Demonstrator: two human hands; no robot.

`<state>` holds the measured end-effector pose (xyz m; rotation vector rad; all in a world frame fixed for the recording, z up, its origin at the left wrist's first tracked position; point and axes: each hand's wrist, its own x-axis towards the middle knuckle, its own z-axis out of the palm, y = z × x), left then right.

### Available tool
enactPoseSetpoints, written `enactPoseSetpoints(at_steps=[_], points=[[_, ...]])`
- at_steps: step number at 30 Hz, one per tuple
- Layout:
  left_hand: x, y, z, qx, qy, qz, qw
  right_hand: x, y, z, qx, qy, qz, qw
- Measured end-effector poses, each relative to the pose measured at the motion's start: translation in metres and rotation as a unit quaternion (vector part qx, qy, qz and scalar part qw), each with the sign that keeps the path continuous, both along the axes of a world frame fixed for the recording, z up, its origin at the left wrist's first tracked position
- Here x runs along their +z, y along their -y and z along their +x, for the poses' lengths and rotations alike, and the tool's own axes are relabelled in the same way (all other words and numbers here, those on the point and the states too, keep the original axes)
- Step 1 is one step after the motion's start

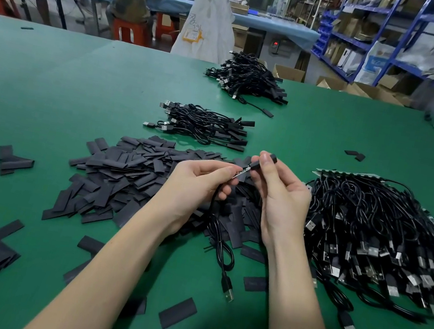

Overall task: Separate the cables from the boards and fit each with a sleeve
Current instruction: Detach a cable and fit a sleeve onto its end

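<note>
My left hand (201, 182) pinches the end of a black USB cable (220, 247), which hangs down to its plug near the table's front. My right hand (277, 192) pinches a black sleeve (267, 160) right at the cable's bare tip. Under both hands lies a heap of flat black sleeves (127, 174). To the right sits a big pile of cables still joined to boards (377, 233), with a board strip (347, 174) showing at its far edge.
Two piles of sleeved cables lie further back, one near (205, 126) and one far (249, 81). Loose sleeves are scattered over the green table (50, 82). People sit at a blue table behind; shelving stands at the right.
</note>
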<state>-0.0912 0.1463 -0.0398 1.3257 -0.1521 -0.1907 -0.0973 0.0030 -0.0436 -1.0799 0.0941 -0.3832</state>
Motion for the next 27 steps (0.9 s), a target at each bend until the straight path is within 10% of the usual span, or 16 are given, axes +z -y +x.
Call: enactPoseSetpoints(at_steps=[27], points=[[-0.003,-0.002,-0.001,0.034,0.101,0.066,0.992,0.001,0.006,-0.003,0.091,-0.032,-0.012,0.995]])
